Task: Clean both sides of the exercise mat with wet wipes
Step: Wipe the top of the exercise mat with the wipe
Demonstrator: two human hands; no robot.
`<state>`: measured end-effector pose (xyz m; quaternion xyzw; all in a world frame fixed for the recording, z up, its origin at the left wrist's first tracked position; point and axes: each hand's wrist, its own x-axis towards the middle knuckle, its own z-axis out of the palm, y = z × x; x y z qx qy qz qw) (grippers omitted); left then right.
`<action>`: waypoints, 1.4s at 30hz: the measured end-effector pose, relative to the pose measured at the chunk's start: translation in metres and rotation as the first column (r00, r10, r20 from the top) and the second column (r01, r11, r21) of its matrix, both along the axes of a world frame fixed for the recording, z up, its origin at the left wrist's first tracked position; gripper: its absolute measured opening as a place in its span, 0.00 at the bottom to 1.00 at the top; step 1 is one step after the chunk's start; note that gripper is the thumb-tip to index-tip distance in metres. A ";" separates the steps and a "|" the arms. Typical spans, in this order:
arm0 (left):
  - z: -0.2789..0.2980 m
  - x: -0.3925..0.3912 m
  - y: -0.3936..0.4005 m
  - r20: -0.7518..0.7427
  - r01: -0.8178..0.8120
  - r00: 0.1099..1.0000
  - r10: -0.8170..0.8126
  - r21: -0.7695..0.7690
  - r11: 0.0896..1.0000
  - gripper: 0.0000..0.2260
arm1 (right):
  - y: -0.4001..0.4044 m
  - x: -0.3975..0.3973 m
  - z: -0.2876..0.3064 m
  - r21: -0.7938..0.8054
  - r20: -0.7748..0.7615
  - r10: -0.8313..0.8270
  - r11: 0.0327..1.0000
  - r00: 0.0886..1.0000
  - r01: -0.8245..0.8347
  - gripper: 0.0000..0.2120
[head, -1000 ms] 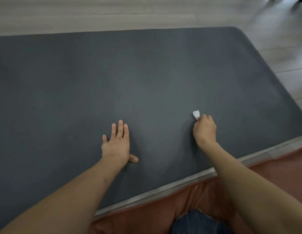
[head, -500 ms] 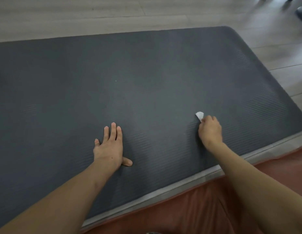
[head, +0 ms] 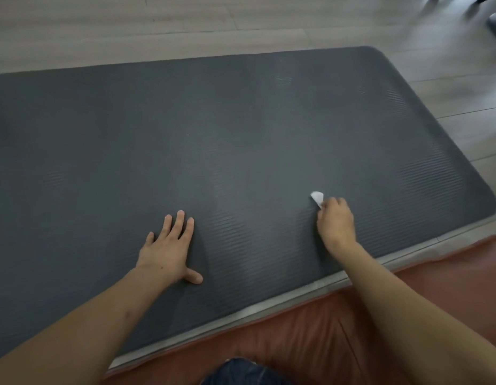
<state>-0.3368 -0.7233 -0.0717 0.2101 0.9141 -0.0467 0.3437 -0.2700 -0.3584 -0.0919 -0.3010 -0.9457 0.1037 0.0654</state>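
Note:
A dark grey ribbed exercise mat (head: 241,129) lies flat on the floor and fills most of the view. My left hand (head: 169,248) rests palm down on the mat near its front edge, fingers straight and thumb spread. My right hand (head: 337,223) is curled around a small white wet wipe (head: 317,196) and presses it on the mat to the right of centre. Only a corner of the wipe shows beyond the fingers.
Pale wooden floor (head: 185,29) surrounds the mat at the back and right. A reddish-brown cushion (head: 310,334) lies along the mat's front edge under my arms. A dark blurred object (head: 495,19) sits at the top right corner.
The right hand with the wipe has shifted slightly right along the mat. The left hand has moved a little to the left. The view has tilted, showing more floor behind the mat.

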 end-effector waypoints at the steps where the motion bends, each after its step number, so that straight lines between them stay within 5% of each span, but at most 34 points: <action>1: 0.000 0.001 0.001 0.008 -0.002 1.000 0.002 -0.006 1.000 0.63 | -0.006 0.002 0.000 -0.009 -0.027 -0.089 0.996 0.996 0.089 0.05; 4: -0.001 0.001 0.007 0.003 -0.028 1.000 0.028 -0.018 0.999 0.63 | -0.104 0.006 -0.011 -0.124 -0.094 -0.029 0.992 0.995 0.018 0.05; 7: -0.001 0.000 0.008 0.014 -0.038 0.999 0.039 -0.036 0.999 0.64 | -0.188 0.028 -0.022 -0.169 -0.060 0.517 0.838 0.854 -0.519 0.06; 9: -0.001 0.001 0.007 0.012 -0.045 0.999 0.045 -0.035 0.998 0.64 | -0.159 0.024 -0.029 -0.125 -0.030 0.671 0.733 0.740 -0.669 0.06; 13: -0.002 0.002 0.009 0.023 -0.052 0.998 0.053 -0.039 0.998 0.64 | -0.016 -0.004 -0.015 -0.026 0.017 0.141 0.990 0.990 -0.140 0.09; 16: -0.004 0.002 0.011 0.032 -0.067 0.997 0.068 -0.051 0.996 0.64 | -0.007 -0.021 -0.009 -0.073 -0.090 -0.197 0.979 0.976 0.191 0.06; 18: -0.004 0.002 0.012 0.031 -0.068 0.997 0.070 -0.047 0.997 0.64 | -0.072 -0.032 -0.016 -0.111 -0.157 -0.120 0.988 0.980 0.103 0.07; 20: -0.003 0.001 0.010 0.028 -0.070 0.997 0.071 -0.047 0.996 0.64 | -0.147 -0.032 -0.021 -0.094 -0.159 0.255 0.958 0.954 -0.271 0.06; 23: -0.004 0.002 0.008 0.024 -0.068 0.997 0.069 -0.040 0.997 0.64 | -0.168 -0.027 -0.019 -0.088 -0.082 0.706 0.698 0.704 -0.710 0.05; 25: -0.005 0.002 0.008 0.025 -0.065 0.998 0.066 -0.037 0.997 0.64 | -0.109 -0.039 -0.019 0.016 -0.095 0.686 0.725 0.721 -0.688 0.05; 28: -0.005 0.002 0.010 0.031 -0.065 0.997 0.066 -0.044 0.997 0.64 | 0.001 -0.052 -0.014 -0.022 -0.032 0.184 0.982 0.982 -0.185 0.10; 31: -0.005 0.001 0.011 0.037 -0.072 0.997 0.073 -0.044 0.996 0.64 | 0.005 -0.049 -0.015 -0.077 -0.097 -0.136 0.989 0.986 0.128 0.08; 34: -0.005 0.002 0.010 0.037 -0.077 0.996 0.078 -0.041 0.996 0.64 | -0.099 -0.049 -0.014 -0.199 -0.180 -0.007 0.980 0.984 -0.030 0.07; 35: -0.005 0.002 0.009 0.035 -0.079 0.996 0.080 -0.038 0.996 0.64 | -0.134 -0.047 -0.016 -0.172 -0.207 0.172 0.963 0.963 -0.209 0.05; 38: -0.006 0.002 0.007 0.029 -0.090 0.995 0.091 -0.025 0.996 0.64 | -0.181 -0.034 -0.023 -0.150 -0.146 0.656 0.725 0.740 -0.672 0.07; 40: -0.006 0.002 0.006 0.030 -0.088 0.996 0.088 -0.023 0.996 0.64 | -0.142 -0.043 -0.029 -0.058 -0.143 0.700 0.700 0.700 -0.712 0.08; 42: -0.006 0.002 0.006 0.032 -0.082 0.996 0.083 -0.028 0.996 0.64 | -0.083 -0.050 -0.028 -0.002 -0.154 0.533 0.841 0.832 -0.540 0.05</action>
